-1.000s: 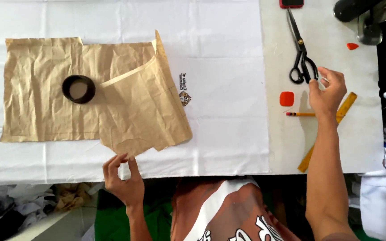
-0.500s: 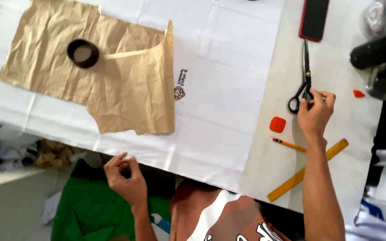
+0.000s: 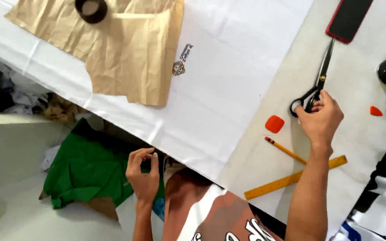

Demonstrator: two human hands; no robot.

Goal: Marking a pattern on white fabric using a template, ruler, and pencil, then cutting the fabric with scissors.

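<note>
Two hands: right hand [image 3: 320, 119], centre right, fingers closed on scissors [image 3: 314, 87] handles to lift them; left hand [image 3: 144, 172], lower centre, curled loosely, empty.

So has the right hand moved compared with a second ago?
Yes. The right hand has gone from beside the yellow ruler up to the scissors' handles.

Black scissors [image 3: 314, 89] lie on the pale table [image 3: 358, 147], near an orange-red chalk piece [image 3: 274, 123] and a yellow ruler [image 3: 295, 177]. Far left, crumpled tan paper [image 3: 126, 49] covers white cloth [image 3: 228, 80]; green fabric [image 3: 86, 172] sits below.
</note>
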